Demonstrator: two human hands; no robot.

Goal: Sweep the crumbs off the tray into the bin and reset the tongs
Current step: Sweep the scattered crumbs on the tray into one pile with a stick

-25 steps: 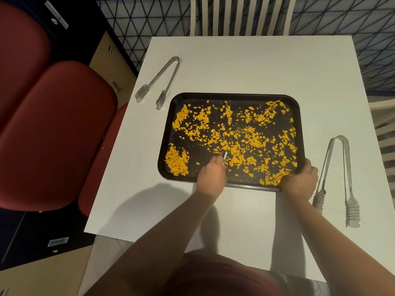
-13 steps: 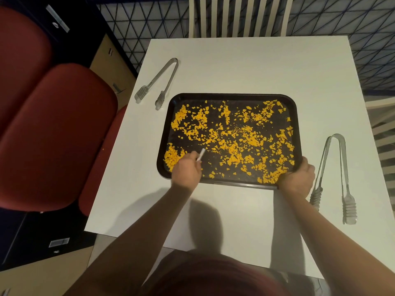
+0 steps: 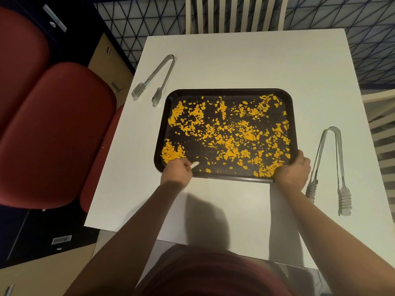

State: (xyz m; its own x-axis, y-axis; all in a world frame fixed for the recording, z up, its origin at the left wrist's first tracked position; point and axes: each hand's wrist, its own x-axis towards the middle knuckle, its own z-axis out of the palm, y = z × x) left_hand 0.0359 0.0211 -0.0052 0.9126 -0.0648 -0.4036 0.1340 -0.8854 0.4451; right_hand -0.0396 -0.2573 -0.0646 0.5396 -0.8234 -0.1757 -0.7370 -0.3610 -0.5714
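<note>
White worktop [image 3: 245, 60] carries everything, and nearest to the person are the two hands at the near edge of the black tray [image 3: 293, 116]. The left hand [image 3: 176, 170] is at the near left corner, its fingers curled around a small white stick-like tool [image 3: 194, 165] whose tip points to the right over the tray floor. The right hand [image 3: 292, 170] grips the near right corner of the tray rim, fingers folded over the edge, so it seems to steady the tray.

Orange crumbs [image 3: 230, 133] cover almost the whole tray; a denser heap [image 3: 172, 151] lies just beyond the left hand, touching or nearly touching its knuckles. I judge the sweeping as only begun: a small strip near the tool looks thinner, the rest is untouched, and no bin is in view.

One pair of metal tongs [image 3: 329, 165] lies just beside the right hand, and the other tongs [image 3: 155, 82] lie farther away, off the far left corner of the tray. Both rest on the worktop, not yet reset.
</note>
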